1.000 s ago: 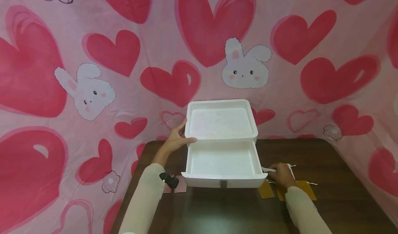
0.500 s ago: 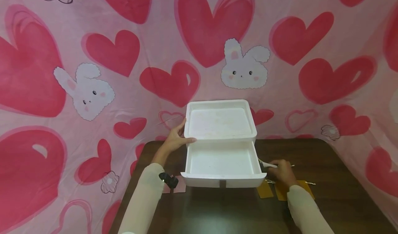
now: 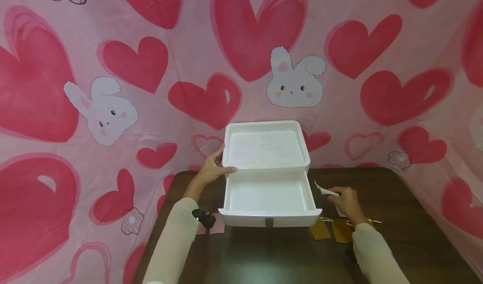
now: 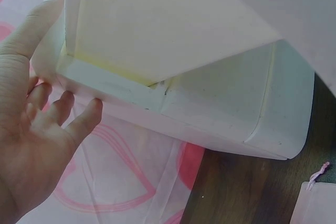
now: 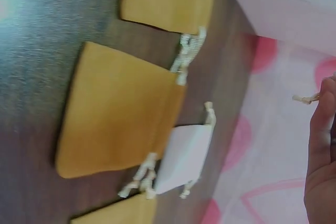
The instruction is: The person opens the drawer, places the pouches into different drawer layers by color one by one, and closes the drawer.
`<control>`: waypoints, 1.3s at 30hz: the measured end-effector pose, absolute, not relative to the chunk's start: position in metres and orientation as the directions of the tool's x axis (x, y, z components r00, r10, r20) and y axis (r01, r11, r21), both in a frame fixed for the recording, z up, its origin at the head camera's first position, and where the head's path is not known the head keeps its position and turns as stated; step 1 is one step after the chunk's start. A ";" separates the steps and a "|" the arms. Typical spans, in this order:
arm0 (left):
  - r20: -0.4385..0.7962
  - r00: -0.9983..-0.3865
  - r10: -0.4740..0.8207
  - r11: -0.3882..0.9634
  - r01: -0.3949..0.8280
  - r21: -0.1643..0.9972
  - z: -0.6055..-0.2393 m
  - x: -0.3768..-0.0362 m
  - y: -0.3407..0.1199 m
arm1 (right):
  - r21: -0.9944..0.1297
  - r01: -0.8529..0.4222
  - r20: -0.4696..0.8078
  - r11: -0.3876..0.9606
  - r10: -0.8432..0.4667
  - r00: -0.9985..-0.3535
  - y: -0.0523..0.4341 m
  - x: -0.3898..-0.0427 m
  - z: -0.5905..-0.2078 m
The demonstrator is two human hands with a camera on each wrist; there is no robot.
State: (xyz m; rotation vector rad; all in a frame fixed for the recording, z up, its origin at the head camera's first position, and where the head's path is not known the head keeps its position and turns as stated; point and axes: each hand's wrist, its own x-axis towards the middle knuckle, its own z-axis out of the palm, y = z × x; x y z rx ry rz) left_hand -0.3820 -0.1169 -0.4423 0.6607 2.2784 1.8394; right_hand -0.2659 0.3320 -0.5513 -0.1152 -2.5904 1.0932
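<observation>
A white plastic drawer unit (image 3: 266,147) stands at the back of the table with its front drawer (image 3: 269,196) pulled out; nothing shows inside that drawer. My left hand (image 3: 209,171) grips the unit's left side, thumb over the front top corner; in the left wrist view, curled fingers (image 4: 84,121) touch the side wall. Right of the drawer, my right hand (image 3: 349,202) pinches a small white drawstring pouch (image 3: 327,191), raised above the table. The right wrist view shows only part of that hand (image 5: 323,156) and a bit of the cord.
Mustard drawstring pouches (image 3: 320,230) lie on the dark wooden table (image 3: 271,259), right of the drawer. A white pouch (image 5: 184,158) lies beside them. Pink pouches (image 3: 218,224) lie left of the drawer, partly behind a black wrist mount (image 3: 203,218). A heart-patterned cloth (image 3: 205,99) hangs behind.
My right hand has lifted the white pouch from the table and moved slightly up and right, beside the drawer. My left hand and the drawer unit stay put.
</observation>
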 end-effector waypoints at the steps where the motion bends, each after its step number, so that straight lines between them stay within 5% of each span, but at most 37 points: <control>1: 0.159 -0.895 0.416 0.155 0.243 0.958 -0.442 -0.382 -0.117 | -0.714 -0.052 0.266 0.699 0.201 -0.943 0.331 -0.266 -0.548; 25: 0.150 -0.901 0.407 0.162 0.233 0.959 -0.442 -0.382 -0.117 | -0.814 -0.228 0.403 0.533 0.237 -0.884 0.320 -0.254 -0.473; 39: 0.147 -0.899 0.413 0.144 0.224 0.964 -0.445 -0.384 -0.118 | -0.780 -0.348 0.493 0.520 0.169 -0.853 0.295 -0.248 -0.435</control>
